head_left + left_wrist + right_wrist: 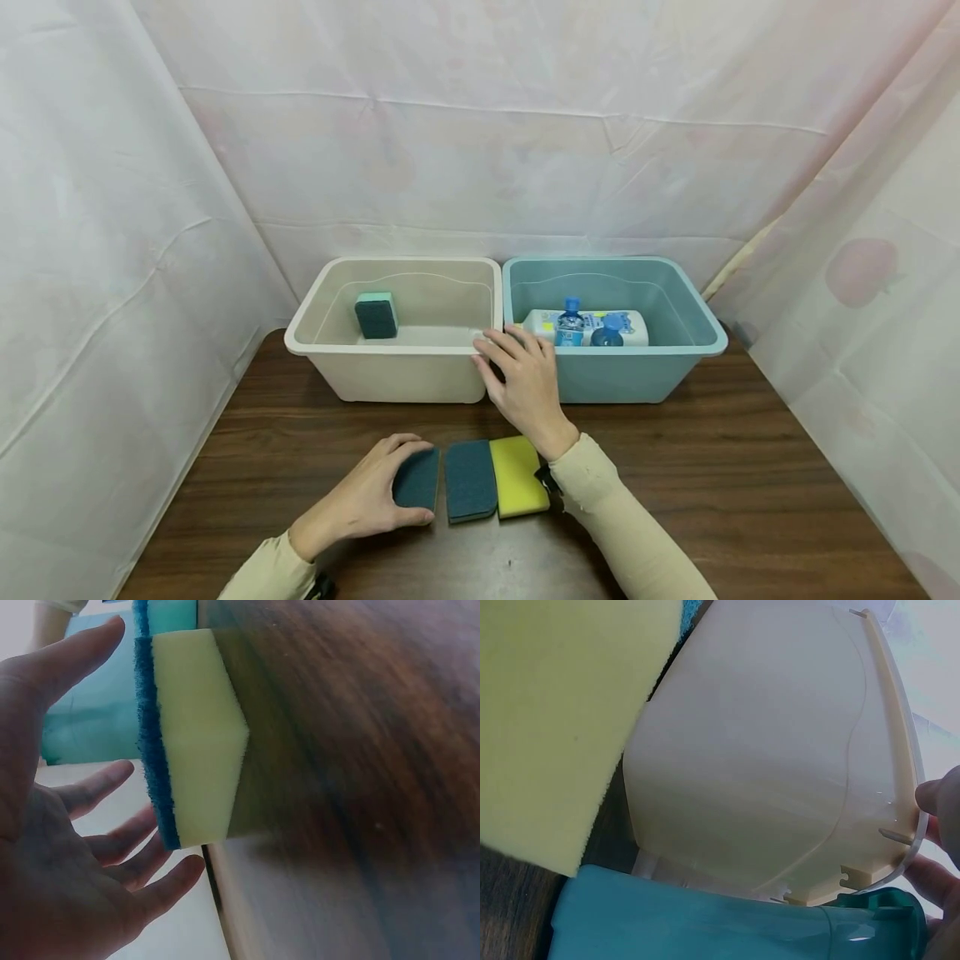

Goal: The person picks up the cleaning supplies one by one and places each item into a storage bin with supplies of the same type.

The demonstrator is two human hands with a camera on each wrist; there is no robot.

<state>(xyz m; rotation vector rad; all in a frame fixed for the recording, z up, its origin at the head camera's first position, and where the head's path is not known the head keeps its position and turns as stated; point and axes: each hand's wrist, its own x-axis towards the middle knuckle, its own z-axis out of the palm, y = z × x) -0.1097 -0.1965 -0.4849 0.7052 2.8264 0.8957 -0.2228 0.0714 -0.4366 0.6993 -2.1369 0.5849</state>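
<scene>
My left hand [367,492] lies around a sponge [416,478] with a dark scouring side up, on the table. In the left wrist view its fingers are spread beside the sponge [196,739], whose body is pale yellow. My right hand [527,383] is at the near right corner of the beige bin [405,375]. In the right wrist view, its thumb [932,796] meets the outer side of the bin's rim and other fingers lie behind it. Beside the left hand's sponge lie a second dark-topped sponge [471,481] and a yellow-topped sponge [519,477].
A blue-green bin [622,377] stands against the beige bin's right side, holding a white package [636,327] and two blue-capped bottles, one of them clear [570,325]. Inside the beige bin a green sponge [377,317] stands upright. Curtains [480,167] hang behind and beside the table [750,492].
</scene>
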